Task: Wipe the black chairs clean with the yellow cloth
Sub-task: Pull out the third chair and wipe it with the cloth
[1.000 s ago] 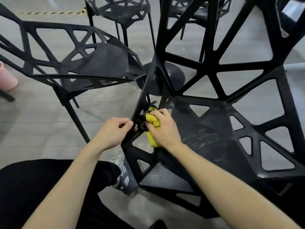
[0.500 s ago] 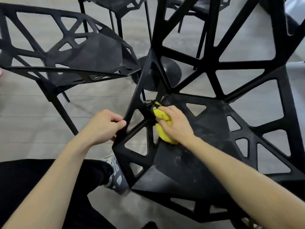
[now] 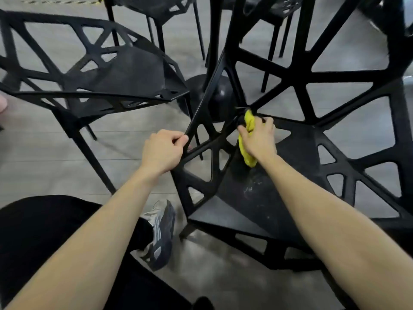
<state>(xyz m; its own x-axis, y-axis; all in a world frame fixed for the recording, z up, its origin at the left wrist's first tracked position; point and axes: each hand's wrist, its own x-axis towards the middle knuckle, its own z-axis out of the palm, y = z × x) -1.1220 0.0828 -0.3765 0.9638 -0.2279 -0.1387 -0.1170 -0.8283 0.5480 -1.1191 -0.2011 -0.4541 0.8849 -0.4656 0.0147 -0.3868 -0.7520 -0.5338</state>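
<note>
A black lattice chair (image 3: 297, 175) fills the right half of the head view, its dusty seat facing me. My right hand (image 3: 259, 139) grips the bunched yellow cloth (image 3: 248, 139) and presses it where the seat meets the backrest at the left corner. My left hand (image 3: 162, 151) is curled round the chair's thin left side bar and holds it. A second black chair (image 3: 125, 72) stands at the left, apart from both hands.
More black chairs (image 3: 156, 10) stand at the back. A round black table base (image 3: 214, 97) sits on the grey floor behind the near chair. My shoe (image 3: 159, 231) and black trouser leg lie beside the chair's front left leg.
My right hand has slid the yellow cloth up along the seat's left edge toward the backrest joint. My left hand has kept its hold on the side bar.
</note>
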